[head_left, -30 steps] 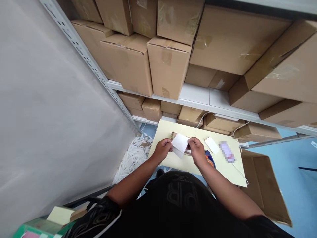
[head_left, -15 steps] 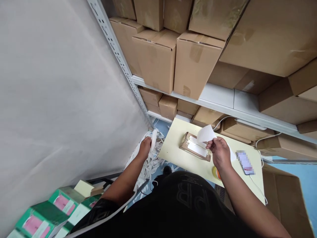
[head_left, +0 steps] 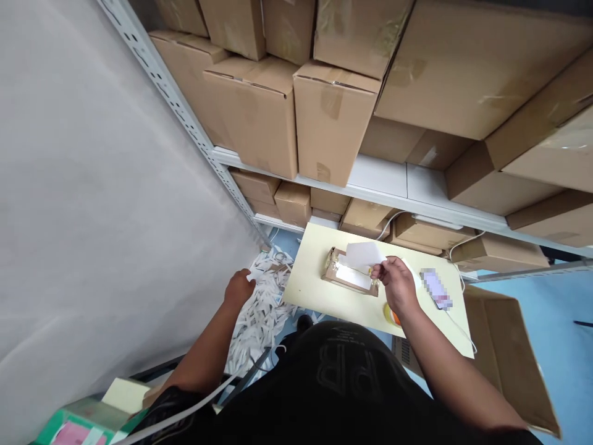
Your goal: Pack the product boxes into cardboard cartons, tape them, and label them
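My right hand [head_left: 399, 285] pinches a white paper label [head_left: 364, 256] by its right end. The label hangs above a small brown cardboard box [head_left: 330, 272], which lies on a pale yellow table [head_left: 301, 278] and bears a white label on top. Over at the left, my left hand [head_left: 239, 287] is held above a heap of white paper strips [head_left: 262, 315] on the floor. A small gap shows between its thumb and fingers, and no strip is clearly seen in it.
A phone [head_left: 436, 288] with a cable lies on the table's right side, and a tape roll [head_left: 391, 314] sits by its front edge. Shelves of cardboard boxes [head_left: 333, 123] rise behind. An open carton [head_left: 504, 352] stands at right, green boxes [head_left: 78, 426] at lower left.
The white strip in my left hand is gone from its grip, and that hand has moved left and down. The label in my right hand has tilted flatter. The view has shifted to the right.
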The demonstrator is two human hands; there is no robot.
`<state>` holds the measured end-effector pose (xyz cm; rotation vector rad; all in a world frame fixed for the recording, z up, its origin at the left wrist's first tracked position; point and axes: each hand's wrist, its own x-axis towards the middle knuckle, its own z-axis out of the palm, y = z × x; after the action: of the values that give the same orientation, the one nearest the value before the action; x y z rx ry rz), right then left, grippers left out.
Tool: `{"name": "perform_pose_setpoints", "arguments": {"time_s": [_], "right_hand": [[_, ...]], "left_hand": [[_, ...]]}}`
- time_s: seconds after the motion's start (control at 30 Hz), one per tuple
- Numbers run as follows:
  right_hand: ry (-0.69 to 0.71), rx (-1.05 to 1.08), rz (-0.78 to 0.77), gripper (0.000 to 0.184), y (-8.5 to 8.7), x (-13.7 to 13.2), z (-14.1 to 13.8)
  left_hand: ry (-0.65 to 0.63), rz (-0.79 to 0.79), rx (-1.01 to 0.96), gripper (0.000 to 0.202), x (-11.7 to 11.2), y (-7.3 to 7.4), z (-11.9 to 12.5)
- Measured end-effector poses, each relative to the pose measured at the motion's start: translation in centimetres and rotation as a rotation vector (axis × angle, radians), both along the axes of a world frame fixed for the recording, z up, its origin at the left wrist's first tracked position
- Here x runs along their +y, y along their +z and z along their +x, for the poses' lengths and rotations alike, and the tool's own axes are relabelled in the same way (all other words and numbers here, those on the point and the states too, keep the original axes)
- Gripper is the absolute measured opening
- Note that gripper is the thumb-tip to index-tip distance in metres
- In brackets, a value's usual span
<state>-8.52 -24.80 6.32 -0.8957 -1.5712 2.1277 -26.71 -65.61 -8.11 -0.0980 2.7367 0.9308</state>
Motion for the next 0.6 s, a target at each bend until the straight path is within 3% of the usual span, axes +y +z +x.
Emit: {"name": "perform_pose_setpoints", "arguments": {"time_s": [0.1, 0.2, 0.27, 0.33, 0.47, 0.6], "right_hand": [[0.097, -0.005, 0.052, 0.019, -0.1, -0.2, 0.6], [0.245, 0.01, 0.126, 0.013, -0.1, -0.3, 1.1], [0.323, 0.018, 0.125, 0.011, -0.2, -0.2, 1.3], [0.364, 0.025, 0.09, 0.008, -0.4, 0.0, 1.5], [0.299, 0.017, 0.07, 0.013, -1.3, 0.5, 2.0], [0.235, -0.031, 0.042, 0.017, -2.3, 0.4, 3.0]], "left_hand": [[-0.109, 0.202, -0.098, 0.025, 4.4, 2.2, 0.5], [-0.156, 0.664, -0.504, 0.052, 10.9, 5.3, 2.1], [-0.229, 0.849, -0.797, 0.062, 14.6, 7.4, 3.2], [-0.321, 0.958, -0.913, 0.058, 17.1, 8.9, 4.1], [-0.321, 1.031, -0.819, 0.04, 19.1, 10.2, 5.1], [-0.267, 1.025, -0.804, 0.054, 19.8, 9.8, 5.8]]}}
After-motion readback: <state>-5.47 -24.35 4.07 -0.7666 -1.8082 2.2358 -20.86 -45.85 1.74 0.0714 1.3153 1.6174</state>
